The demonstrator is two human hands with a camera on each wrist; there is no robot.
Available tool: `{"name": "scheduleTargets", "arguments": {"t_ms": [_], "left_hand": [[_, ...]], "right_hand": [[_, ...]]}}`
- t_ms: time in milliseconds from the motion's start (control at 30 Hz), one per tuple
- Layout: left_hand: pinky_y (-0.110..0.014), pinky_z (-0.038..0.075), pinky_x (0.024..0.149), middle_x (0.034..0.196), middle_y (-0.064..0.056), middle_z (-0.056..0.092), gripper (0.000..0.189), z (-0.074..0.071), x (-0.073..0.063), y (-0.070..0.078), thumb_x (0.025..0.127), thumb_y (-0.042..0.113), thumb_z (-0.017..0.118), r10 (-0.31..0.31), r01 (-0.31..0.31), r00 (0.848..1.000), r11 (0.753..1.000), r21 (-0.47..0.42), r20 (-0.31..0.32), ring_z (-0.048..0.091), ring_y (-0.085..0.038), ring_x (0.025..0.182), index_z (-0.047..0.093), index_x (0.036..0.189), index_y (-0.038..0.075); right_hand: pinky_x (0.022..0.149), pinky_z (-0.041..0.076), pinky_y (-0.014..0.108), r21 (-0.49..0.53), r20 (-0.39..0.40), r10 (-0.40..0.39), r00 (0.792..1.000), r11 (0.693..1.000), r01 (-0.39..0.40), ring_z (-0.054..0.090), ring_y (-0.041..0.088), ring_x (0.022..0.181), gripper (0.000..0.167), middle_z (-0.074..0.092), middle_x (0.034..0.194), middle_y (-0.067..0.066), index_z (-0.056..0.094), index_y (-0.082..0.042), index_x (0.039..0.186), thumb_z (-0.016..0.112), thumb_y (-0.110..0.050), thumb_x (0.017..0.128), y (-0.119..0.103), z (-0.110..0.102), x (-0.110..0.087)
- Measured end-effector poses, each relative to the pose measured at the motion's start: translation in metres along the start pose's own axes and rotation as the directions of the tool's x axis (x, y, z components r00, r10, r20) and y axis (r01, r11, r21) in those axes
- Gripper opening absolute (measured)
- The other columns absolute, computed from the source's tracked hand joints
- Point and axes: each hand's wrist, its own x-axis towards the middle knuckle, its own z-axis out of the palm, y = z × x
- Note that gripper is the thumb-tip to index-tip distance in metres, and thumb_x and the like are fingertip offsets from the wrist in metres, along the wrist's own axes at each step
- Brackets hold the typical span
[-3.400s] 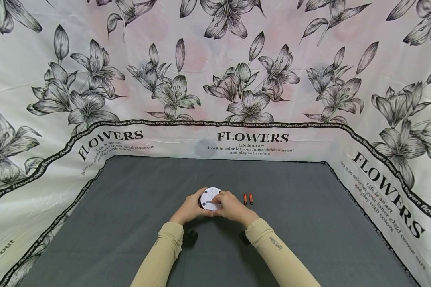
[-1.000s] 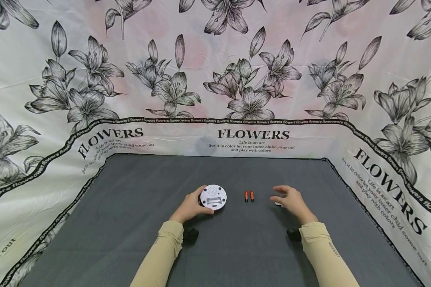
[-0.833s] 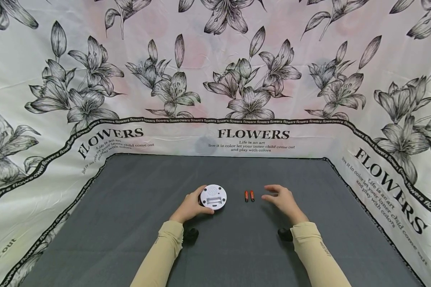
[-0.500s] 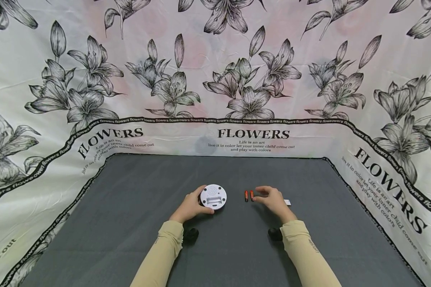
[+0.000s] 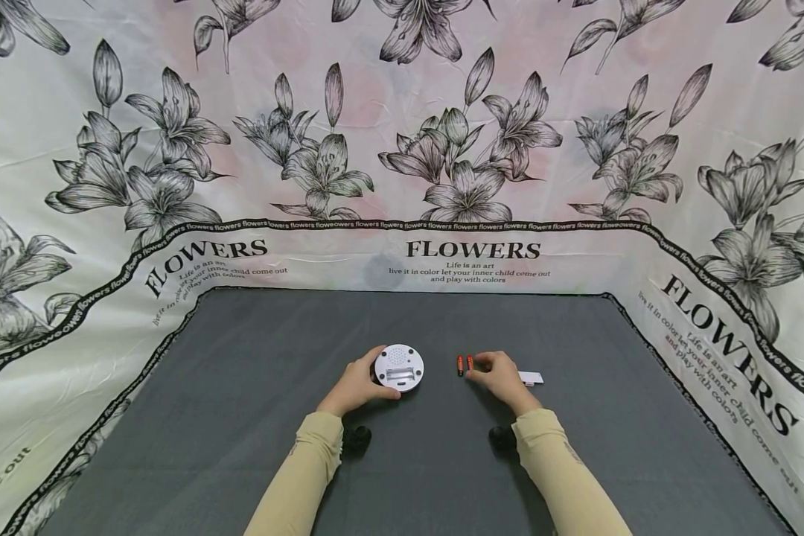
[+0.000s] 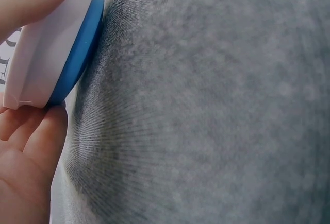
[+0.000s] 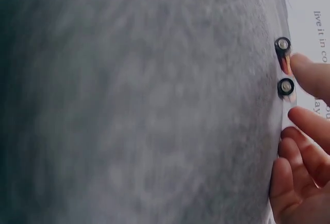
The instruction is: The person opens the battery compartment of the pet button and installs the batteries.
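Note:
My left hand (image 5: 356,385) grips a round white device (image 5: 390,359) by its left side, fingers at the back and thumb along the front rim. Its upward face shows small holes, dark feet and an uncovered battery compartment. In the left wrist view a blue band runs round the base of the device (image 6: 56,54). Two orange-and-black batteries stand side by side: the left battery (image 5: 460,365) and the right battery (image 5: 470,362). My right hand (image 5: 502,378) is at the right battery (image 7: 285,87), thumb and forefinger spread on either side of it with a gap.
A small white battery cover (image 5: 532,377) lies on the grey cloth (image 5: 429,461) just right of my right hand, partly hidden by it. Behind the cloth rises a white curtain (image 5: 472,257) printed with flowers and lettering.
My right hand left the device with the battery cover, put it down at the right, then moved left to the batteries. The device's battery compartment now shows. My left hand has stayed put.

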Motion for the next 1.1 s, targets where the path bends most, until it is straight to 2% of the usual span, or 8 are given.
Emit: {"name": "scheduleTargets", "arguments": {"t_ms": [200, 433, 667, 800, 933, 1100], "left_hand": [[-0.038, 0.042, 0.088, 0.125, -0.010, 0.053, 0.096, 0.000, 0.001, 0.000, 0.064, 0.026, 0.086, -0.007, 0.007, 1.000, 1.000, 0.005, 0.005, 0.053, -0.017, 0.105, 0.034, 0.142, 0.005], [-0.036, 0.042, 0.087, 0.123, -0.009, 0.055, 0.093, 0.000, 0.002, -0.001, 0.065, 0.024, 0.086, -0.005, 0.005, 1.000, 1.000, 0.002, 0.005, 0.054, -0.016, 0.103, 0.036, 0.142, 0.008], [-0.037, 0.042, 0.088, 0.125, -0.010, 0.053, 0.095, 0.001, 0.002, -0.001, 0.065, 0.025, 0.086, -0.011, 0.011, 1.000, 1.000, 0.002, 0.013, 0.053, -0.017, 0.106, 0.034, 0.143, 0.006], [-0.038, 0.042, 0.089, 0.125, -0.010, 0.053, 0.095, 0.002, 0.002, -0.001, 0.065, 0.025, 0.086, -0.011, 0.010, 1.000, 1.000, 0.003, 0.011, 0.053, -0.018, 0.107, 0.034, 0.143, 0.008], [-0.037, 0.041, 0.089, 0.124, -0.009, 0.054, 0.094, 0.002, 0.003, -0.001, 0.065, 0.025, 0.086, -0.011, 0.011, 1.000, 1.000, 0.000, 0.011, 0.053, -0.016, 0.105, 0.035, 0.143, 0.009], [-0.037, 0.042, 0.088, 0.123, -0.009, 0.054, 0.094, 0.001, 0.003, 0.000, 0.065, 0.024, 0.086, -0.009, 0.009, 1.000, 1.000, -0.010, 0.012, 0.054, -0.017, 0.104, 0.035, 0.142, 0.009]], "right_hand": [[0.079, 0.041, 0.045, -0.045, -0.046, -0.010, 0.999, 0.999, 0.008, 0.051, 0.032, 0.091, 0.033, 0.052, 0.102, 0.020, 0.065, 0.010, 0.103, 0.074, -0.011, 0.078, -0.002, 0.003, 0.003], [0.068, 0.044, 0.039, -0.101, -0.102, -0.008, 0.995, 0.995, -0.002, 0.052, 0.027, 0.079, 0.016, 0.054, 0.087, 0.013, 0.069, 0.006, 0.091, 0.071, -0.003, 0.077, -0.001, 0.005, 0.005], [0.057, 0.044, 0.031, -0.054, -0.124, 0.060, 0.990, 0.996, -0.067, 0.054, 0.020, 0.065, 0.013, 0.062, 0.077, 0.009, 0.070, 0.004, 0.092, 0.065, 0.001, 0.080, 0.000, 0.004, 0.006], [0.058, 0.044, 0.032, -0.030, -0.150, 0.077, 0.986, 0.996, -0.083, 0.055, 0.020, 0.067, 0.014, 0.062, 0.080, 0.009, 0.069, 0.003, 0.093, 0.063, -0.001, 0.082, 0.001, 0.003, 0.005], [0.063, 0.044, 0.034, -0.004, -0.182, 0.018, 0.983, 1.000, -0.019, 0.054, 0.023, 0.075, 0.014, 0.059, 0.086, 0.010, 0.070, 0.002, 0.095, 0.064, -0.005, 0.084, -0.004, 0.001, 0.005], [0.067, 0.044, 0.036, 0.034, -0.184, -0.089, 0.979, 0.995, 0.097, 0.053, 0.023, 0.079, 0.015, 0.056, 0.090, 0.009, 0.070, -0.002, 0.099, 0.066, -0.007, 0.086, -0.027, -0.003, 0.008]]}}
